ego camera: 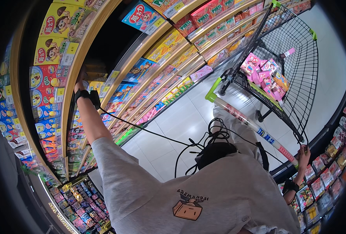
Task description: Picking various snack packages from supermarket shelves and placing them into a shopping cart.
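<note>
My left hand (80,81) reaches deep into a shelf gap between rows of snack boxes. Its fingers are lost in shadow, so what they touch cannot be made out. Close to it lie yellow boxes (96,86) inside the shelf, with red cartoon boxes (48,77) one level up. My right hand (304,156) is closed around the black side frame of a shopping cart (310,93), by the right end of its push handle (249,124). Several pink snack boxes (265,77) and an orange box (281,82) are heaped in the cart basket.
Wooden-edged shelves (86,38) of boxed snacks curve along the left. Hanging snack packets (319,181) line a display on the right. A black cable (149,130) runs from my left wrist to a coil (218,130) by a black bag (214,155) at my waist. Pale floor tiles (164,137) lie between.
</note>
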`<state>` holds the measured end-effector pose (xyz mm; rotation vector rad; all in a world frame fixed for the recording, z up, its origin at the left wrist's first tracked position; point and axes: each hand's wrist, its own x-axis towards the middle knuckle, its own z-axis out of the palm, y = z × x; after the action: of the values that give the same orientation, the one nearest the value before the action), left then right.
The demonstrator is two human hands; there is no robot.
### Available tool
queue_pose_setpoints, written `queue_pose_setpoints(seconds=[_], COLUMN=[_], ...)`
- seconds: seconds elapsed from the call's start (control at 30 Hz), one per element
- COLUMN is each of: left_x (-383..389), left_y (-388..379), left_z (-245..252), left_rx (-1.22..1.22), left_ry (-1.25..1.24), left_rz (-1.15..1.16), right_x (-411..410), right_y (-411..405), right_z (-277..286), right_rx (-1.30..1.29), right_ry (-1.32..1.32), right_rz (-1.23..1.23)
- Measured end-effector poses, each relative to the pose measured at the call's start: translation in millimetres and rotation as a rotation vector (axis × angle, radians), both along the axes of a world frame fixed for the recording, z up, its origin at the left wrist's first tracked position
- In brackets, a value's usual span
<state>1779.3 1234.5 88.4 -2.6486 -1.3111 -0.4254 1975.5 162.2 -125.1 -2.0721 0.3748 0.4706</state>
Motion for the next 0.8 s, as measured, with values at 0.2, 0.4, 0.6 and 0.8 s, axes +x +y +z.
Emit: queue_pose_setpoints(seconds=[0.2, 0.4, 0.6, 0.8], left_x=[5.4, -2.6, -12.3, -17.9], left_y=[7.9, 16.9, 20.9, 9.1], left_z=[-3.2, -6.8, -3.2, -24.9], left_rx=[-0.004, 0.002, 0.039, 0.17], left_ry=[-0.008, -0.01, -0.027, -0.335], left_rz=[-0.015, -0.016, -0.026, -0.138], right_x=[-0.4, 5.3, 2.8, 0.4], right_y=[1.2, 3.7, 1.8, 7.1], right_z=[1.1, 2.9, -1.1, -0.2], right_rx=[-0.024, -0.042, -0.067, -0.092], right_ry=[-0.019, -0.004, -0.012, -0.007], right_rz=[0.031, 0.035, 0.054, 0.067])
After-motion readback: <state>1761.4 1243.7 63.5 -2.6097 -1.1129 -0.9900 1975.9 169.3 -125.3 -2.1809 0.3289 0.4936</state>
